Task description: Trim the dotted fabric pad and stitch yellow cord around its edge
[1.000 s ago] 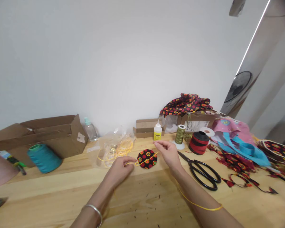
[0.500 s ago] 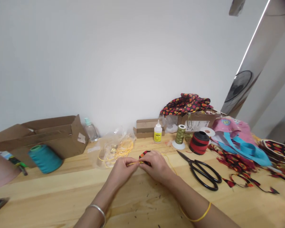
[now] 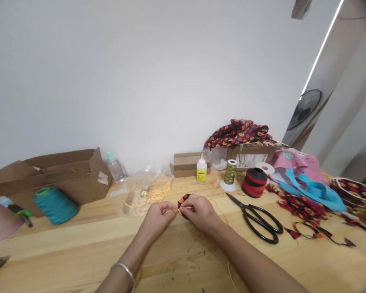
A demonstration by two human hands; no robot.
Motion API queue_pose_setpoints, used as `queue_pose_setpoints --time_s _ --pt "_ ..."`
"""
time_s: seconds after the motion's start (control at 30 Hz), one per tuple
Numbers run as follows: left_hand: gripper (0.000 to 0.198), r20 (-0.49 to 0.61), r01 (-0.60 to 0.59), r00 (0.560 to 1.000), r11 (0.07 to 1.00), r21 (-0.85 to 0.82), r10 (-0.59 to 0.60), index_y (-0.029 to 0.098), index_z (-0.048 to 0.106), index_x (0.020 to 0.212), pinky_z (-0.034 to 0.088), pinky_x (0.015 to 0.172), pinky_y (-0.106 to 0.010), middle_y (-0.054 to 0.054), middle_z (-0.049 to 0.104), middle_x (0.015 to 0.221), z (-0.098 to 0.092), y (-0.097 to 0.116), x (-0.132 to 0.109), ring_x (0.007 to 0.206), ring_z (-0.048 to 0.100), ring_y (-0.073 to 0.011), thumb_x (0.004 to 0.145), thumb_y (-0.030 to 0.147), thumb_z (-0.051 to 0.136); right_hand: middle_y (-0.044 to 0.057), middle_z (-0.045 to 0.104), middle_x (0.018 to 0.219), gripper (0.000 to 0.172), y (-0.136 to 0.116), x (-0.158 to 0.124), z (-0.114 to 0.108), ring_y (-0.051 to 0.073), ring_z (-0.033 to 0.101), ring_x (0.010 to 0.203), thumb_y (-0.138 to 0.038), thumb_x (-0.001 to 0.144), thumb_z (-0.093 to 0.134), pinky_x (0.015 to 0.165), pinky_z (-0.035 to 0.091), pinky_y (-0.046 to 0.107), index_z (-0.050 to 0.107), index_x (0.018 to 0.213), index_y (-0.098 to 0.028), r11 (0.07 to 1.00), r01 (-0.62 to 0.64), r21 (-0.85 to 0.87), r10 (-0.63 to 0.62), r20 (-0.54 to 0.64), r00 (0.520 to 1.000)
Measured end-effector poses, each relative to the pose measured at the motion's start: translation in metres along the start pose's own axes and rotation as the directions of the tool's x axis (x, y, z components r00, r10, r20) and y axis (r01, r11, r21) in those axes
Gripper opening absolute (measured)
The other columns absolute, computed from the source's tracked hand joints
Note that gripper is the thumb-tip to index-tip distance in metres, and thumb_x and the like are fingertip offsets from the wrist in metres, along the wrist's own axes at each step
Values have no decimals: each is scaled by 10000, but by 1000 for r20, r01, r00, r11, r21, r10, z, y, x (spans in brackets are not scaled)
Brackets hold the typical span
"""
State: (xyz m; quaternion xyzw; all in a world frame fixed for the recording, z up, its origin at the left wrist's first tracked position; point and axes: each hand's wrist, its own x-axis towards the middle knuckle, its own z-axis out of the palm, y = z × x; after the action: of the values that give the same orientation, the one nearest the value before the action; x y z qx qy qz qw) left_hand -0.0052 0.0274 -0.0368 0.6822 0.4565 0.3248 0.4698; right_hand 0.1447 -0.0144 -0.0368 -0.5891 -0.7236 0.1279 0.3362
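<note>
My left hand [image 3: 158,219] is closed in a pinch on a thin yellow cord [image 3: 171,210]. Right beside it, my right hand [image 3: 203,213] pinches a small round fabric piece [image 3: 183,200], black with red and orange motifs, with yellow cord at its edge. Its fingers cover much of the piece. Both hands are just above the wooden table [image 3: 164,252], fingertips almost meeting. More of the cord loops behind my right hand, and a strand runs down beside my right forearm. Large black-handled scissors [image 3: 256,219] lie to the right.
A plastic bag with yellow cord [image 3: 151,191] lies beyond my left hand. Behind stand a glue bottle [image 3: 201,171], an olive thread spool [image 3: 230,173] and a red-black roll [image 3: 254,183]. Left are a teal thread cone [image 3: 55,205] and a cardboard box [image 3: 79,179]; right, fabric scraps [image 3: 305,205].
My right fingers have shifted on the fabric piece, and more of its patterned face shows. The yellow cord that crossed my right forearm now hangs down beside it.
</note>
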Motion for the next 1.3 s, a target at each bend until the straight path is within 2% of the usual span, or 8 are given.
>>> queue_pose_setpoints --time_s 0.3,0.57,0.87,1.03,1.1,1.17,1.23,1.3 --pt "162 22 44 999 999 -14 -43 131 656 589 283 409 -179 35 565 456 2 4 -2 406 417 -80 566 289 629 9 632 721 129 -1 1 3 114 538 680 -210 743 539 579 364 189 668 737 -209 999 33 24 -32 -40 999" --pt "135 67 50 997 999 -14 -49 124 664 605 270 411 -171 47 536 442 1 6 -2 400 369 -64 577 244 608 -9 641 744 148 -4 0 -1 107 544 676 -240 754 522 559 349 185 662 711 -225 1000 -19 -3 19 -35 999" --pt "186 151 61 987 993 -105 -45 134 675 630 352 481 -190 5 630 540 -3 3 0 479 487 -103 596 310 626 -10 648 719 164 -3 0 0 106 545 655 -235 744 507 546 347 183 655 675 -218 997 -33 75 39 -70 997" --pt "179 79 50 996 994 -95 -43 135 674 607 328 448 -179 12 613 508 -2 2 0 447 464 -88 599 307 625 1 635 679 157 -2 0 -2 116 528 624 -281 703 532 540 343 198 656 645 -203 977 -116 181 126 -48 991" --pt "148 30 35 999 995 -90 -32 134 671 593 319 433 -178 8 612 508 -1 1 0 445 463 -89 588 276 628 2 596 583 197 -3 1 -3 102 492 541 -294 695 525 492 328 192 637 592 -169 903 -227 365 229 37 973" --pt "141 -4 16 1000 996 -91 -17 132 675 591 317 424 -181 -3 620 514 0 -1 1 447 470 -96 582 264 627 -17 519 482 241 -4 2 -5 66 400 421 -287 704 492 416 281 179 608 553 -138 742 -350 571 295 190 936" --pt "159 -21 -1 1000 996 -92 -1 130 684 607 323 425 -187 -18 634 526 0 -3 2 462 488 -109 579 277 630 -49 446 443 229 -6 3 -8 36 266 335 -264 707 455 346 196 173 607 602 -129 578 -441 687 281 340 898" --pt "171 -36 -17 999 996 -92 14 133 693 625 338 441 -194 -28 648 544 1 -4 3 489 510 -125 576 286 634 -74 416 436 204 -8 3 -10 25 173 303 -231 694 435 319 117 171 614 736 -143 465 -505 727 242 445 862"
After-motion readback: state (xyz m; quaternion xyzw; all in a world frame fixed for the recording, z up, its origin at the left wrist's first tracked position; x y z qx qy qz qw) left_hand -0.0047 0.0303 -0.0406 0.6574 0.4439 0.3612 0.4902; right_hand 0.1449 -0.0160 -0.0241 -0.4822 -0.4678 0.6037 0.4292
